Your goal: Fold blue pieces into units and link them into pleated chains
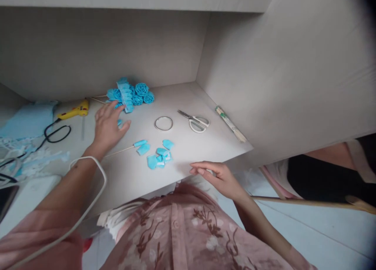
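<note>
My left hand (108, 125) is over the table beside a bunch of blue crepe paper flowers (141, 90), thumb apart from the fingers. Its fingertips are close to a ruffled blue paper strip (125, 95) lying across the flowers; whether they touch it I cannot tell. A small blue piece (119, 122) shows beside that palm. Below lies a thin stick with a blue-wrapped tip (140, 143), a loose petal against it. Several cut blue petals (160, 158) lie near the front edge. My right hand (217, 176) hovers at that edge, fingers stretched out, holding nothing visible.
Wire ring (163, 123), white-handled scissors (195, 121) and a packet of sticks (230, 124) lie on the right. At left are a yellow glue gun (75, 110), its black cord, blue sheets (28, 121) and paper scraps. A white cable (98, 170) crosses my left forearm. Partition walls enclose the table.
</note>
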Tool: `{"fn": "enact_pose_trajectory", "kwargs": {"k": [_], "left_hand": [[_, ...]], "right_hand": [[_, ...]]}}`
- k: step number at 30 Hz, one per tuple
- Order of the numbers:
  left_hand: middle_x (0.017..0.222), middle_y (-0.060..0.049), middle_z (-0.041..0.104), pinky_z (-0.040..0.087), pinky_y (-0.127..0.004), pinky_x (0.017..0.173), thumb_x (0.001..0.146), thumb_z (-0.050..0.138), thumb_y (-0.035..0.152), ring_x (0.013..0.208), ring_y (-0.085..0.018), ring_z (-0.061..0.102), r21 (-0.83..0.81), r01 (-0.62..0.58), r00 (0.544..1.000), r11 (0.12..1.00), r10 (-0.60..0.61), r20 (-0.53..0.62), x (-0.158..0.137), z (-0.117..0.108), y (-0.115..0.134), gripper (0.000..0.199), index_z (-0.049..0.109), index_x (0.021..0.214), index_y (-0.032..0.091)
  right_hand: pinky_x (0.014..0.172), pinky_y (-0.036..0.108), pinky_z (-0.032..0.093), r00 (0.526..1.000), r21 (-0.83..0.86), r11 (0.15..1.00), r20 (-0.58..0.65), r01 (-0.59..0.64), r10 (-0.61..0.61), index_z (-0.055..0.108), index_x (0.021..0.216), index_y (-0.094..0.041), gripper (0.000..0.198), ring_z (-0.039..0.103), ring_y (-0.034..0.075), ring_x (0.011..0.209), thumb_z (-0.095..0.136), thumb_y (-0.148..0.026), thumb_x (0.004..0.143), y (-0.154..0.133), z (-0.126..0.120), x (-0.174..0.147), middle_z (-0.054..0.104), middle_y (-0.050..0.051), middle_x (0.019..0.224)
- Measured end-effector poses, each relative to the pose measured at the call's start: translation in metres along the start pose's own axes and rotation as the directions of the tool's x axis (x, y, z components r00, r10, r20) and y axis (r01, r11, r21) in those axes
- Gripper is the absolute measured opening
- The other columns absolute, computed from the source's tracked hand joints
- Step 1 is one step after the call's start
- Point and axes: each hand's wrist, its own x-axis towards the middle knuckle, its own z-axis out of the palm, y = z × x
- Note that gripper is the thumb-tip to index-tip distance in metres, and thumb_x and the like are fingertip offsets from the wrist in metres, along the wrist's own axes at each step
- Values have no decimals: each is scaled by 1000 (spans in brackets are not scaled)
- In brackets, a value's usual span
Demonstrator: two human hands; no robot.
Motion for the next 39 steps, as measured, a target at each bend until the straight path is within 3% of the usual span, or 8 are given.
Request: {"fn": "enact_pose_trajectory", "kwargs": {"k": [6, 12, 15, 21, 26, 30, 34, 39], "left_hand": [[145, -12, 49, 24, -53, 115, 88, 49, 37, 137, -31, 40, -38, -184, 957, 982, 188, 221, -24, 12, 44, 48, 55, 133, 21], [146, -11, 49, 28, -50, 113, 91, 45, 43, 136, -29, 42, -44, -230, 904, 972, 230, 360, -38, 25, 25, 47, 54, 134, 26], [146, -11, 50, 31, -49, 112, 92, 45, 44, 135, -29, 44, -38, -211, 911, 977, 211, 353, -42, 32, 15, 47, 54, 134, 26], [141, -12, 55, 33, -51, 110, 94, 42, 45, 131, -29, 49, -20, -100, 945, 995, 101, 310, -52, 38, 4, 44, 56, 130, 25], [139, -10, 57, 32, -51, 111, 94, 43, 46, 129, -29, 50, -19, -91, 944, 996, 92, 316, -52, 32, -2, 41, 60, 126, 27], [137, -9, 58, 35, -50, 109, 93, 43, 48, 128, -29, 52, -32, -82, 935, 996, 88, 344, -52, 34, -4, 41, 60, 124, 29], [138, -8, 58, 34, -50, 109, 93, 43, 50, 128, -28, 52, -57, -67, 936, 996, 83, 341, -53, 34, -5, 45, 54, 131, 30], [137, -8, 58, 35, -47, 109, 94, 38, 48, 127, -28, 53, -85, -53, 947, 995, 77, 313, -52, 30, -5, 48, 48, 138, 30]], "right_hand": [[85, 31, 57, 1000, -41, 999, 22, -20, 21, 69, 114, -21, 28, 72, 16, 93, 53, -33, 94, 3, -1, 0, 76, 6, 100], [90, 32, 52, 991, -220, 966, 57, 134, -124, 67, 117, -23, 29, 68, 16, 102, 47, -28, 97, 4, -7, 61, 72, 6, 112], [98, 34, 47, 961, -446, 851, 124, 277, -248, 65, 120, -20, 32, 62, 18, 113, 45, -20, 96, 13, 0, 118, 69, 7, 121], [102, 39, 38, 913, -711, 574, 323, 407, -247, 62, 123, -16, 33, 57, 23, 116, 53, -13, 91, 36, 19, 193, 65, 13, 123], [100, 42, 35, 941, -804, 489, 275, 337, -196, 67, 110, -16, 22, 62, 21, 96, 52, -18, 94, 40, 9, 173, 70, 10, 96], [98, 43, 39, 958, -807, 521, 194, 279, -211, 65, 119, -19, 31, 60, 26, 103, 53, -33, 95, 38, -23, 149, 70, 11, 110], [99, 44, 42, 982, -821, 566, -38, 75, -184, 62, 125, -20, 33, 58, 27, 114, 48, -25, 96, 47, -58, 136, 66, 12, 123], [100, 42, 44, 992, -840, 541, -90, -30, -86, 57, 131, -16, 40, 58, 28, 118, 50, -23, 93, 60, -71, 123, 61, 13, 132]]}}
